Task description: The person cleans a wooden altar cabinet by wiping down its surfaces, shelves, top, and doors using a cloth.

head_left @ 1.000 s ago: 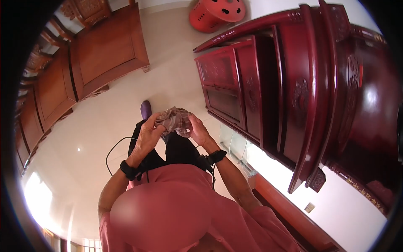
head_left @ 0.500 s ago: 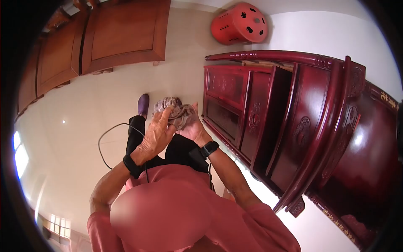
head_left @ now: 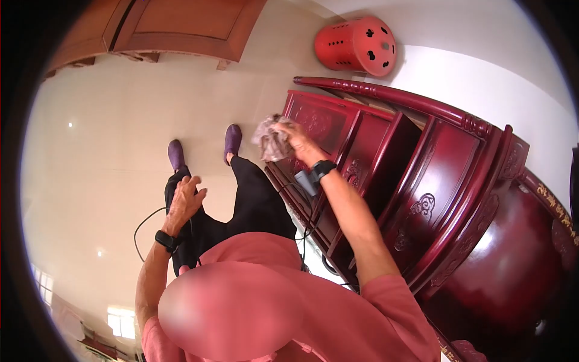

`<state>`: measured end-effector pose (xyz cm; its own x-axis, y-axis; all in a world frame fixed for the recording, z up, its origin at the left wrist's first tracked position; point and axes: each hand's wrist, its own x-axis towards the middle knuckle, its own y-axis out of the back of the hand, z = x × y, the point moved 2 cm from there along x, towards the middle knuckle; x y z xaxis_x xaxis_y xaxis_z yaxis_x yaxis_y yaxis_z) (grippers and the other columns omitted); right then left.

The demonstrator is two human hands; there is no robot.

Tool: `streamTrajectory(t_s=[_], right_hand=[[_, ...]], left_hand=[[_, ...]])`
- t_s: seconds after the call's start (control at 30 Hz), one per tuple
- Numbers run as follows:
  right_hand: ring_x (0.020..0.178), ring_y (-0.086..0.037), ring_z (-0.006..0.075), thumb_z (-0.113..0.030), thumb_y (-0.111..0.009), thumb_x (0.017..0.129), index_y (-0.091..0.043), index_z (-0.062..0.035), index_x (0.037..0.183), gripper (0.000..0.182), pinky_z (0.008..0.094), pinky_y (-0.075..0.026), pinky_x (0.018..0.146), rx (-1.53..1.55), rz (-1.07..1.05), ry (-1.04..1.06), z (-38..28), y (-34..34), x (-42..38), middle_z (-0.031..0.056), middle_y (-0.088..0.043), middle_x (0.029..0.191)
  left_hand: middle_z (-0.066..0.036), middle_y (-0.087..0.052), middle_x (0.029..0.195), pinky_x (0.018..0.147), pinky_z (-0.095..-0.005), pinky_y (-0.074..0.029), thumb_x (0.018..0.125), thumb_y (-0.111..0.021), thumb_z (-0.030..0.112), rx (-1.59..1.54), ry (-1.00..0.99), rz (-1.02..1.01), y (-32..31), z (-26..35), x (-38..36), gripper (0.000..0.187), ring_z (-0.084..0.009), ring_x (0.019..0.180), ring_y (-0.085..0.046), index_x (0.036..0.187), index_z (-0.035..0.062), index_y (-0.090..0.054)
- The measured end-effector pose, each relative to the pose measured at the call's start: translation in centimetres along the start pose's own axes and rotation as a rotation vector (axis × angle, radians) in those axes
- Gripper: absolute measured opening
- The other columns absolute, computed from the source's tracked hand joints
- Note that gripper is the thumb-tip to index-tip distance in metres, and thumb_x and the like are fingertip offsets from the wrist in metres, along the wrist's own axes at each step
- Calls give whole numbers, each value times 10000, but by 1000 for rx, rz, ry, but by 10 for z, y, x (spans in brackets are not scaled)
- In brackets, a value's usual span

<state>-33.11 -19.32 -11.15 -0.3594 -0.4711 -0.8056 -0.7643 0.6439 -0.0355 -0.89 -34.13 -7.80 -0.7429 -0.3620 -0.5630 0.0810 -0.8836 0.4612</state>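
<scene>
My right hand (head_left: 294,137) grips a crumpled grey-brown cloth (head_left: 269,140) and holds it against the front of a dark red carved wooden cabinet (head_left: 386,163), near its upper left door panel. My left hand (head_left: 186,199) hangs down by my left thigh with its fingers loosely curled and nothing in it. Both wrists wear black bands, and a black cable runs along my legs. My purple shoes (head_left: 232,139) stand on the pale tiled floor.
A red perforated drum stool (head_left: 356,45) stands by the white wall behind the cabinet. Brown wooden furniture (head_left: 181,27) lines the far side of the pale floor (head_left: 102,120). The cabinet's glossy top (head_left: 512,253) curves out on the right.
My left hand has let go of the cloth and dropped to my thigh. My right hand has carried the cloth up to the cabinet front. The view has swung toward the cabinet.
</scene>
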Motion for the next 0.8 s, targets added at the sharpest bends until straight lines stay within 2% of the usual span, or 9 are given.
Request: streamTrajectory(t_s=[0.07,0.13,0.2,0.27,0.4,0.47,0.57,0.67,0.8], right_hand=[[875,-627,180,-294,-725,762,-639,-66,1014,351,323,-488,776,-309,56,82,-21,28,-5,57,-665,916],[871,-643,252,-320,-713,749,-630,-69,1014,374,364,-498,758,-804,209,163,-42,60,-11,131,-668,899],[884,-644,321,-326,-693,738,-607,-73,1029,395,399,-505,751,-1233,207,128,-81,75,-33,191,-653,911],[862,-647,332,-335,-686,725,-584,-111,1050,407,433,-506,740,-1686,272,57,-115,76,-51,195,-649,888],[953,-607,325,-341,-718,709,-561,-124,1065,445,509,-422,818,-2257,395,70,-132,102,-71,152,-633,990],[996,-582,328,-328,-724,710,-578,-106,1056,436,512,-381,860,-2294,373,-35,-126,105,-70,133,-617,1054],[965,-602,337,-309,-736,719,-581,-36,1070,471,486,-464,794,-2335,391,-94,-105,100,-66,172,-607,1020],[896,-621,344,-304,-744,695,-586,-34,1057,479,457,-513,731,-2310,391,-106,-75,94,-79,193,-610,985],[815,-615,316,-289,-748,667,-538,-42,973,446,404,-517,669,-2359,208,34,-25,76,-123,171,-603,877]], left_hand=[[-187,-515,950,785,-487,-423,770,-643,175,47,107,-16,-12,-43,-21,300,-398,923,-496,1029,62,-543],[-180,-503,958,796,-485,-409,783,-635,152,146,159,-49,-25,-81,-40,298,-388,914,-492,1031,61,-497],[-192,-485,979,813,-505,-393,778,-629,132,127,193,-78,-41,-116,-52,293,-396,926,-480,1032,65,-499],[-187,-471,983,808,-507,-391,772,-621,113,147,90,42,-58,-142,-56,281,-392,949,-464,1022,67,-501],[-173,-463,980,805,-493,-385,773,-605,108,179,97,113,-72,-157,-46,254,-372,965,-453,1001,62,-501],[-158,-466,978,811,-480,-381,765,-615,115,212,87,127,-82,-168,-36,254,-357,988,-446,986,62,-502],[-149,-468,979,819,-481,-375,754,-624,118,230,111,127,-87,-172,-34,263,-349,998,-443,982,59,-509],[-145,-468,976,818,-486,-371,747,-631,125,275,127,133,-92,-169,-35,262,-340,986,-445,972,54,-517],[-145,-465,964,815,-485,-364,739,-638,130,246,113,177,-94,-174,-37,254,-335,970,-447,950,49,-520]])
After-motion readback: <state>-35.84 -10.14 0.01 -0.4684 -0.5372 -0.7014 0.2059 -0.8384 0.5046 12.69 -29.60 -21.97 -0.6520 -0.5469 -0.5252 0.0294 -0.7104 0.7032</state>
